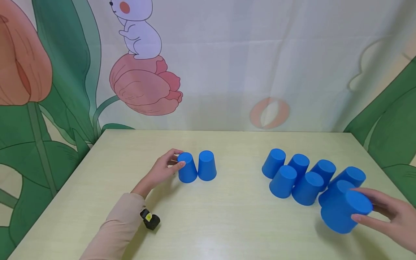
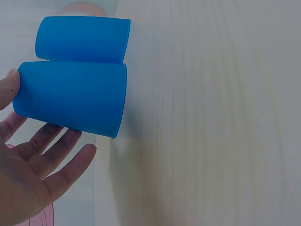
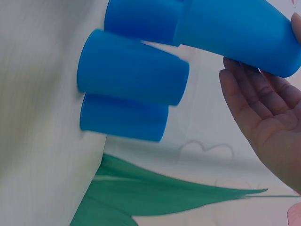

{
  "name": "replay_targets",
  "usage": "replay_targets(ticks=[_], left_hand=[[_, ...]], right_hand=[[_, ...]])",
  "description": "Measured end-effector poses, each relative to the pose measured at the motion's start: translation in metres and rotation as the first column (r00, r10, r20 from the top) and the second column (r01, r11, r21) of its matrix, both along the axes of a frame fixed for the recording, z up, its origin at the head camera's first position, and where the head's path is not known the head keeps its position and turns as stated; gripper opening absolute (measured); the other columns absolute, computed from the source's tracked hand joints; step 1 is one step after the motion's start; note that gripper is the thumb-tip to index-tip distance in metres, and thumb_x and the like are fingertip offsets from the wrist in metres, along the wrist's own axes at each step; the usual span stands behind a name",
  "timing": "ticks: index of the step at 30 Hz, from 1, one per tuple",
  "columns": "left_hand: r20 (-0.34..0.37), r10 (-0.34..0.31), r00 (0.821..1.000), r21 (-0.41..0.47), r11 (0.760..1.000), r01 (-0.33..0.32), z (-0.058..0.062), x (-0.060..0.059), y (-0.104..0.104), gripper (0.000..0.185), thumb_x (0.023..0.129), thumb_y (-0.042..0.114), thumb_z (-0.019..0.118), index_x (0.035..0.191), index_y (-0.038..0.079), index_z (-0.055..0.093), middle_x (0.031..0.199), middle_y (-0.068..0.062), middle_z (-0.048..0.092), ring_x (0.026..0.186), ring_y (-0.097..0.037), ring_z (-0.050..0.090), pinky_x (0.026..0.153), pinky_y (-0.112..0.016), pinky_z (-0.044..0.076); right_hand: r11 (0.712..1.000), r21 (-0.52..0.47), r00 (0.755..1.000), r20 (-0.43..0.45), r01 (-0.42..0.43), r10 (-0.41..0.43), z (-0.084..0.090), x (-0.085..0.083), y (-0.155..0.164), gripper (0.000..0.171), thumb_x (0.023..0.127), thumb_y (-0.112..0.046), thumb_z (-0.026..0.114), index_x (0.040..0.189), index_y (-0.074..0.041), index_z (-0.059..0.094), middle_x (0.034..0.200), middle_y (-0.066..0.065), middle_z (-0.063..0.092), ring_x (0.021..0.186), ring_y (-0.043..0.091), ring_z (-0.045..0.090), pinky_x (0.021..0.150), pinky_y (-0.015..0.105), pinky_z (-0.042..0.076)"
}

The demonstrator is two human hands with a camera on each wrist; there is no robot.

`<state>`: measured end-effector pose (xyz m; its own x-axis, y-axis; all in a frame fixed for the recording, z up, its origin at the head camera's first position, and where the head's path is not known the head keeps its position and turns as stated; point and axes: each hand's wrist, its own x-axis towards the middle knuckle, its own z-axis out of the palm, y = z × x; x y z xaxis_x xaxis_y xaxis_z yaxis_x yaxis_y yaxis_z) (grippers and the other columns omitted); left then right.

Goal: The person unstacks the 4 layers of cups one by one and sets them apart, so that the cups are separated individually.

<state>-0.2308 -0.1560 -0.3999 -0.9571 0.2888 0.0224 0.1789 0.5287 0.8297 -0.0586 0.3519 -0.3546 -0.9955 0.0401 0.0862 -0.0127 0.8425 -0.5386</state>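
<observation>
My left hand point(image 1: 164, 167) grips a blue cup point(image 1: 187, 169) that stands upside down on the table, the thumb on its near side and the fingers behind. Right beside it is a second inverted blue cup point(image 1: 207, 167); the left wrist view shows both, the held cup point(image 2: 70, 99) nearer. On the right, my right hand point(image 1: 390, 213) holds another upside-down blue cup point(image 1: 341, 215) between thumb and fingers. That cup point(image 3: 240, 33) is off the table in the right wrist view, its rim well above the bases of the neighbouring cups point(image 3: 134, 68).
Several more inverted blue cups point(image 1: 282, 182) are grouped in two rows at the table's right, partly hidden by the raised cup. A pale wooden table point(image 1: 227, 224) runs back to a printed cloth point(image 1: 221, 72). A black device point(image 1: 151, 219) is on the left wrist.
</observation>
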Motion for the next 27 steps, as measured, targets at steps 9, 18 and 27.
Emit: replay_targets(ticks=[9,18,27], left_hand=[[0.002,0.006,1.000,-0.002,1.000,-0.006,0.000,0.000,0.001,0.042,0.091,0.027,0.057,0.128,0.012,0.044,0.122,-0.019,0.051,0.111,-0.038,0.050,0.084,-0.047,0.048],[-0.004,-0.002,1.000,0.003,1.000,0.002,0.003,0.002,0.001,0.041,0.091,0.027,0.056,0.127,0.013,0.044,0.121,-0.018,0.052,0.111,-0.037,0.050,0.086,-0.048,0.046],[0.011,0.003,1.000,0.005,1.000,-0.004,0.002,0.001,0.000,0.041,0.091,0.027,0.056,0.128,0.013,0.044,0.121,-0.018,0.051,0.111,-0.037,0.049,0.086,-0.048,0.046]], right_hand=[[0.994,-0.031,0.993,-0.037,0.109,-0.110,-0.003,0.005,0.018,0.063,0.083,-0.019,0.068,0.123,0.018,0.037,0.115,0.040,0.042,0.093,0.051,0.044,0.060,0.009,0.041],[0.966,-0.030,0.967,0.028,0.255,-0.254,-0.038,-0.011,0.066,0.073,0.087,-0.036,0.059,0.138,0.006,0.027,0.119,0.033,0.039,0.098,0.036,0.050,0.075,0.048,0.046],[0.938,-0.032,0.939,0.023,0.345,-0.344,-0.111,-0.040,0.141,0.085,0.084,-0.044,0.060,0.141,0.004,0.020,0.128,0.033,0.036,0.107,0.047,0.040,0.079,0.045,0.047]])
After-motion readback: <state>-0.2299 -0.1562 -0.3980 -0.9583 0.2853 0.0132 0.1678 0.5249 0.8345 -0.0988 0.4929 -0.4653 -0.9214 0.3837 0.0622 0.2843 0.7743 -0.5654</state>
